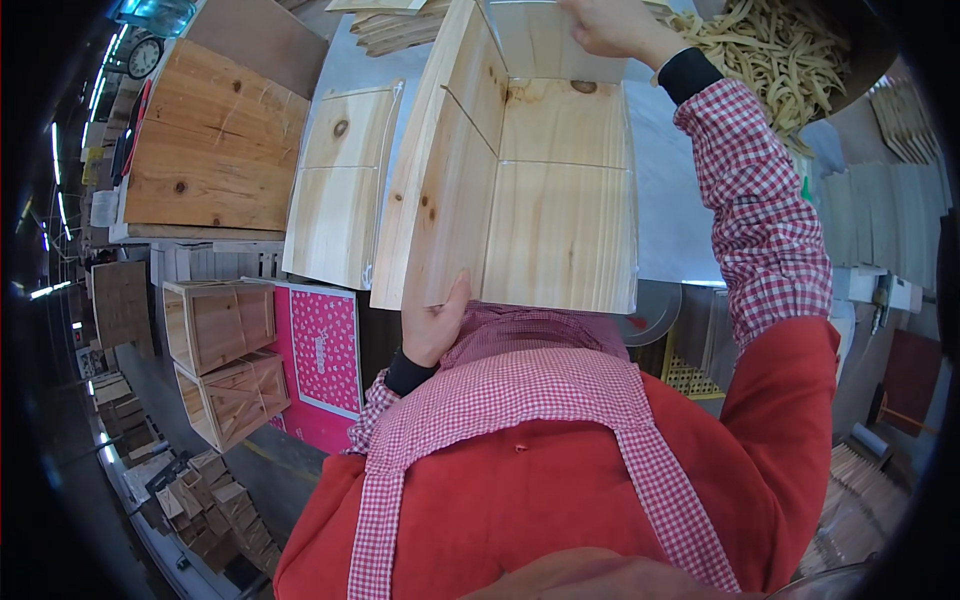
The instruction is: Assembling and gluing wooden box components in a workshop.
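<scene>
Holding wooden panel (447, 190) (pale strips (775, 58) nearby).

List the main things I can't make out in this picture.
Left hand: in the head view, most fingers are hidden behind the wooden panel.
Right hand: cut off by the head view's upper edge; whether it holds anything is unclear.
Brown container: cut off by the upper edge, its inside hidden by pale strips.
Clock: too small to read.
</scene>
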Available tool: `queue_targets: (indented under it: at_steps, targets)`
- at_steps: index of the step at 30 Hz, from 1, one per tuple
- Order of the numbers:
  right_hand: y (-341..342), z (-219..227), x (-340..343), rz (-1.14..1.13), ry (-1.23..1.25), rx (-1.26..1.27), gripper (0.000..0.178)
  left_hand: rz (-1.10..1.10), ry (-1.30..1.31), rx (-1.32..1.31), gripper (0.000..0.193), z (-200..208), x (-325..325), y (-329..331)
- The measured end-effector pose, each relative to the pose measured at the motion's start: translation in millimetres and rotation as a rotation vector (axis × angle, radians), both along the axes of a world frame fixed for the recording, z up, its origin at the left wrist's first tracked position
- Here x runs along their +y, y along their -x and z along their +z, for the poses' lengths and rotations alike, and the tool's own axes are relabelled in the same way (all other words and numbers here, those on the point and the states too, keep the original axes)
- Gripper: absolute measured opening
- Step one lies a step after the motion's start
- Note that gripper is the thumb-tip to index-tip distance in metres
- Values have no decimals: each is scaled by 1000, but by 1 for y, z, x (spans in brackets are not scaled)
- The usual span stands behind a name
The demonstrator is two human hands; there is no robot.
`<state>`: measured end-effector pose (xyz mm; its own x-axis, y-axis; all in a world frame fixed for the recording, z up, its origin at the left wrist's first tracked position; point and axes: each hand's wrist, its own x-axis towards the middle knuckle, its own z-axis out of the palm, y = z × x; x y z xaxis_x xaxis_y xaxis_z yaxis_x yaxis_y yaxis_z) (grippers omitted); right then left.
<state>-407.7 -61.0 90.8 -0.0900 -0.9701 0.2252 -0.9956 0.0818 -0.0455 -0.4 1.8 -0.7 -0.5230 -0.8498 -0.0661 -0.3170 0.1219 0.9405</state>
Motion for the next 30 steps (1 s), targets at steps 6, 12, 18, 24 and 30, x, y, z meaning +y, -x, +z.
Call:
queue_targets:
  at_steps: [6,12,18,24,30]
  targets:
    - [-1,-4,-6,-81,61,29,24,-33,62,-26,23,0,4,-6]
    - [8,-20,2,232,421,-76,24,-89,121,-89,24,4,1,-9]
    - [1,-11,0,-16,143,19,25,-129,215,-95,32,0,-4,-11]
    - [-8,-9,5,-14,132,8,26,-148,220,-127,34,7,-6,-10]
    - [8,-21,-4,-16,114,55,35,-176,291,-162,34,11,-7,-3]
